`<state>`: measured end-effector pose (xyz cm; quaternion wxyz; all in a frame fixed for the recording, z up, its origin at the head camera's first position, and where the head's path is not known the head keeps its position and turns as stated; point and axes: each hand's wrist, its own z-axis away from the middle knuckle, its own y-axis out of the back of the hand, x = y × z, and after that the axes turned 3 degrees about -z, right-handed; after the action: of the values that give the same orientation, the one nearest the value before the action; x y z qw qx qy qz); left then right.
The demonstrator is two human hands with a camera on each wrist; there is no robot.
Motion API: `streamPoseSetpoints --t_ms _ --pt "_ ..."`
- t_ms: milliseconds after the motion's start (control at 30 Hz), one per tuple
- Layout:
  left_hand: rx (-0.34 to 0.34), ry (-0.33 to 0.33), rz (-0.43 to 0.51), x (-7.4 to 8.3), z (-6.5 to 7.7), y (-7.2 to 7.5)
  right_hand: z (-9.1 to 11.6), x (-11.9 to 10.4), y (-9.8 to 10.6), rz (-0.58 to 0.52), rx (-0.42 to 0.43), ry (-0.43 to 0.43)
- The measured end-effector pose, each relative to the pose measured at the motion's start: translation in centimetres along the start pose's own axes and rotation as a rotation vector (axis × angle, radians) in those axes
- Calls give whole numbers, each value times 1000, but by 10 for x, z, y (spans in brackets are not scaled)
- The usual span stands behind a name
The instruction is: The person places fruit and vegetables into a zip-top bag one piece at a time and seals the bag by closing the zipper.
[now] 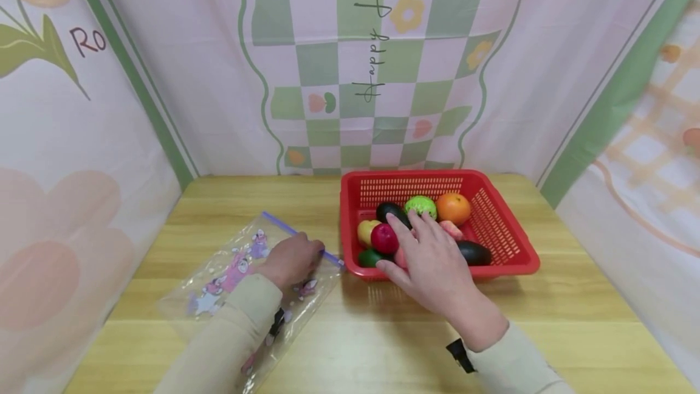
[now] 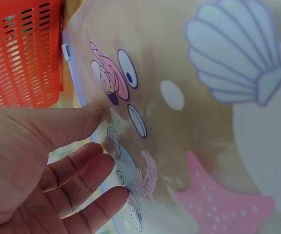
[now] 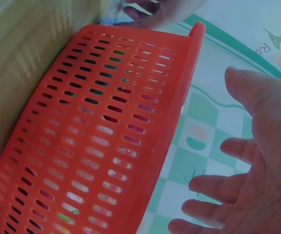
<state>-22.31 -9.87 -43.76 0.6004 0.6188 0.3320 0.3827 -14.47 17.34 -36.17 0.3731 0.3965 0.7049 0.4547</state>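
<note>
A clear zip bag (image 1: 235, 278) with pink and purple cartoon prints lies flat on the table, its purple zip strip towards the basket. Over that strip is my left hand (image 1: 292, 258). In the left wrist view, its thumb (image 2: 77, 124) and loosely bent fingers (image 2: 94, 173) are at the bag's edge, with a gap between them. My right hand (image 1: 432, 263) is spread over the front of a red basket (image 1: 508, 221), holding nothing. Beneath and around it are a dark red round fruit (image 1: 384, 238), a yellow fruit (image 1: 367, 233) and a dark oval fruit (image 1: 474, 253).
The basket also holds an orange (image 1: 454, 208), a light green fruit (image 1: 420, 206), a second dark fruit (image 1: 391, 212) and a green one (image 1: 370, 258). Printed curtains (image 1: 219, 78) stand behind and on both sides of the wooden table (image 1: 569, 321).
</note>
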Motion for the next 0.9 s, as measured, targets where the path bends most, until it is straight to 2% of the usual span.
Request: streamPoseSetpoints --t_ms 200,500,633,767,900 --pt "-17 16 13 -2 -5 -2 -1 -4 -3 14 -2 14" --pt "6 25 9 -2 -9 -3 -4 -9 -10 12 -4 42" --pt "26 20 -1 -3 -8 -4 -5 -11 -11 11 -12 45" --pt "60 20 30 -5 -6 -5 -5 -15 -12 4 -31 41" --pt "96 14 31 -7 -3 -7 -7 -18 -13 1 -19 61"
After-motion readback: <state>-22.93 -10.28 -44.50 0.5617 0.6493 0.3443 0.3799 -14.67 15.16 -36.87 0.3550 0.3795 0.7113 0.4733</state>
